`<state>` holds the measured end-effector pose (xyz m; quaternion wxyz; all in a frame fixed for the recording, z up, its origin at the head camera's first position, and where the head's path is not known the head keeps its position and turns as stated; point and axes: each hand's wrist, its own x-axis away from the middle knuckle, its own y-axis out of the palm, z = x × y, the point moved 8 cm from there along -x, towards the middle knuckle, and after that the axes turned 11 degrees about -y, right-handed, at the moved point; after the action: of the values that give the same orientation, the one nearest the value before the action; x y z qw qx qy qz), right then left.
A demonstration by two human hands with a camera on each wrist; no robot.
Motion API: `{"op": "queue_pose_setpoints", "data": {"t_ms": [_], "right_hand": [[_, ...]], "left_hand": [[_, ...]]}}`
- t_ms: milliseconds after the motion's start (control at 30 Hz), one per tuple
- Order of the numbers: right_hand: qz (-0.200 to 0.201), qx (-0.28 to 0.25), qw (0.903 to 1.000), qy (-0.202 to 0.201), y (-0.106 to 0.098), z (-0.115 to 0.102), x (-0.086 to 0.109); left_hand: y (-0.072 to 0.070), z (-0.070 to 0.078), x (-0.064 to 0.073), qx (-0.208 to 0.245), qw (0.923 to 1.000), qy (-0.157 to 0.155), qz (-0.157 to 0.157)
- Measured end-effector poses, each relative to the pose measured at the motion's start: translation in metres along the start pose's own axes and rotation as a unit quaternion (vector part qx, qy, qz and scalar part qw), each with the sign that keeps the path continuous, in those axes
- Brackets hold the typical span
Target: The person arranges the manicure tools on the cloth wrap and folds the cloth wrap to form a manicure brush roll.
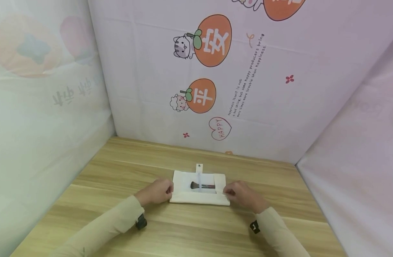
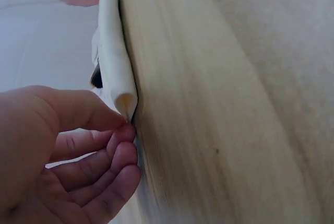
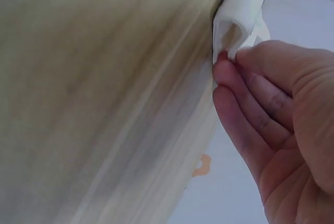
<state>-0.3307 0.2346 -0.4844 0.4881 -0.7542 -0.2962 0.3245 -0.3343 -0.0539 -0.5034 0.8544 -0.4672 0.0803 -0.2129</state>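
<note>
A white makeup brush roll (image 1: 199, 198) lies spread on the table, its near edge folded over into a hollow band. Inside lies a makeup brush (image 1: 194, 185) with dark bristles, under a narrow translucent strap (image 1: 199, 178). From the far side sticks out a white tab (image 1: 199, 167) with a snap. My left hand (image 1: 159, 191) pinches the left end of the fold; in the left wrist view, thumb and forefinger meet below the fold's loop (image 2: 125, 101). At the right end, my right hand (image 1: 243, 194) pinches the same fold, its open loop (image 3: 232, 31) showing in the right wrist view.
Wood-grain tabletop (image 1: 170, 228) surrounds the roll. Behind it rises a white printed cloth wall (image 1: 145, 89), with cloth walls on the left (image 1: 39, 117) and right (image 1: 354, 160) too. Below each cuff sits a small black device (image 1: 140, 222).
</note>
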Motion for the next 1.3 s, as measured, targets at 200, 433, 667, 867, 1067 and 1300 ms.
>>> {"op": "queue_pose_setpoints", "data": {"t_ms": [200,433,667,867,1067,1300], "right_hand": [[0.011,0.053,0.9983,-0.019,0.004,-0.01,-0.003],[0.035,0.139,0.9874,-0.068,0.004,-0.025,-0.001],[-0.016,0.109,0.993,-0.044,0.009,-0.03,0.006],[-0.034,0.114,0.9907,-0.067,0.007,-0.037,0.008],[-0.054,0.102,0.9923,-0.045,0.009,-0.027,0.008],[-0.063,0.027,0.9976,-0.011,0.004,-0.014,0.006]], "left_hand": [[0.0,0.012,0.006,-0.088,0.9929,0.043,0.069],[0.008,0.026,0.015,-0.205,0.9599,0.133,0.137],[0.009,0.033,0.026,-0.233,0.9522,0.163,0.111],[0.006,0.031,0.028,-0.226,0.9603,0.146,0.075],[0.007,0.03,0.024,-0.24,0.9568,0.152,0.063],[0.006,0.017,0.015,-0.175,0.9779,0.112,0.023]]}}
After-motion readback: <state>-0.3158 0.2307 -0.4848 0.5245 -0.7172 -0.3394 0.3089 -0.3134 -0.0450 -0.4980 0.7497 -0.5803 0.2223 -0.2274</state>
